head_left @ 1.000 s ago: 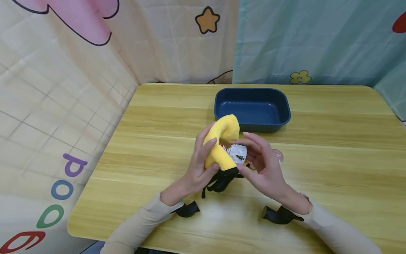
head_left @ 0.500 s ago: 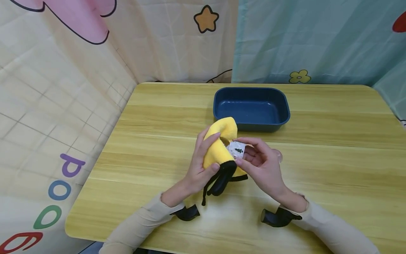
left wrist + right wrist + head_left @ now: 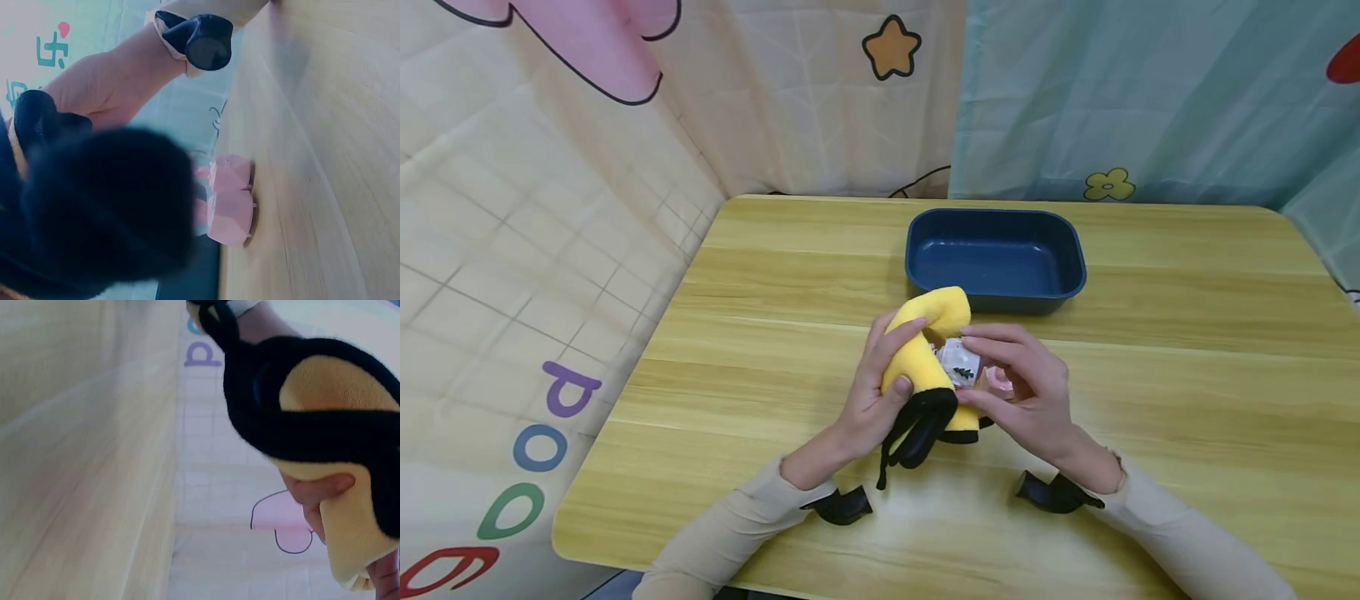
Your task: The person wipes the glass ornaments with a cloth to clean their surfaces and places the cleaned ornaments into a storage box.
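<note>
My left hand grips a yellow plush piece with black trim, fingers over its outer side and thumb near the trim. It looks like a small fleece garment, and black straps dangle below it. Out of its opening shows a white piece with a green tree print. The fingers and thumb of my right hand close on the edges of that white piece. The right wrist view shows the yellow plush close up, with the left thumb pressed against it. Blurred black trim fills much of the left wrist view.
A navy blue bin stands behind the hands on the wooden table. Faceted pink pieces rest on the tabletop, partly behind the right hand in the head view. Printed curtains border the table.
The yellow piece has turned and dropped slightly toward me, its straps hanging lower. The right fingers have shifted along the white piece, and more of the pink pieces shows behind them.
</note>
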Tool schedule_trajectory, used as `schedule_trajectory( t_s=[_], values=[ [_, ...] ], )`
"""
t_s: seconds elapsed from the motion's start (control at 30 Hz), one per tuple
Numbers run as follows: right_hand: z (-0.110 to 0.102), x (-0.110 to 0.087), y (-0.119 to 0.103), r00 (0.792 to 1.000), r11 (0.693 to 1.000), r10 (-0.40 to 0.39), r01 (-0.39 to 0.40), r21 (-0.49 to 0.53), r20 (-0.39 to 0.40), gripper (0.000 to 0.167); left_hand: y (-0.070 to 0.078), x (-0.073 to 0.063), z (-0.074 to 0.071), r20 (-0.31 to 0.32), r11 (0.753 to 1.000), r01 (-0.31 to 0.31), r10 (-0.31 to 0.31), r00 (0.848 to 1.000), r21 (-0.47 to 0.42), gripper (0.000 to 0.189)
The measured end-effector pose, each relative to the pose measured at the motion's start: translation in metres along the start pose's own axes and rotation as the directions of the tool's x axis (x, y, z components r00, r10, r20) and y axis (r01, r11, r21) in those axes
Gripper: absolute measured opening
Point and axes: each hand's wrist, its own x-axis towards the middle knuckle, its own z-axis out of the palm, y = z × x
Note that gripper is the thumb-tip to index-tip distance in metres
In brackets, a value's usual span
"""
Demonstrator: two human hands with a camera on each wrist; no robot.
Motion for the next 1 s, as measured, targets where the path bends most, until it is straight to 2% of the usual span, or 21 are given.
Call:
schedule_trajectory(
  t_s=[0.13, 0.27, 0.4, 0.53, 0.67, 0.8, 0.87, 1.0],
  values=[
    [-0.002, 0.003, 0.005, 0.992, 0.989, -0.126, 0.127, -0.076, 0.014, 0.039, 0.001, -0.001, 0.0, 0.018, 1.0, 0.02, -0.019, 1.0, -0.011, 0.043],
    [-0.005, 0.007, 0.008, 0.967, 0.955, -0.248, 0.254, -0.153, 0.059, 0.034, 0.002, -0.001, 0.0, 0.02, 1.0, 0.021, -0.021, 1.0, -0.008, 0.042],
    [-0.006, 0.014, 0.01, 0.92, 0.899, -0.374, 0.39, -0.197, 0.116, 0.027, 0.003, 0.0, 0.0, 0.022, 1.0, 0.016, -0.016, 1.0, -0.012, 0.042],
    [-0.007, 0.021, 0.011, 0.869, 0.849, -0.468, 0.492, -0.191, 0.159, 0.017, 0.002, 0.002, 0.001, 0.035, 1.0, 0.016, -0.016, 0.999, -0.016, 0.042],
    [-0.009, 0.026, 0.011, 0.836, 0.815, -0.513, 0.546, -0.193, 0.197, 0.011, 0.002, 0.002, 0.001, 0.057, 0.997, 0.049, -0.046, 0.997, -0.056, 0.045],
    [-0.012, 0.029, 0.011, 0.805, 0.783, -0.541, 0.587, -0.205, 0.242, 0.009, 0.003, 0.001, 0.001, 0.07, 0.989, 0.098, -0.091, 0.993, -0.11, 0.06],
    [-0.013, 0.031, 0.011, 0.779, 0.746, -0.567, 0.624, -0.234, 0.269, 0.008, 0.003, 0.001, 0.002, 0.071, 0.986, 0.112, -0.104, 0.992, -0.125, 0.069],
    [-0.016, 0.034, 0.01, 0.726, 0.657, -0.61, 0.687, -0.309, 0.318, 0.008, 0.002, 0.001, 0.002, 0.074, 0.982, 0.133, -0.124, 0.99, -0.135, 0.074]
  ],
)
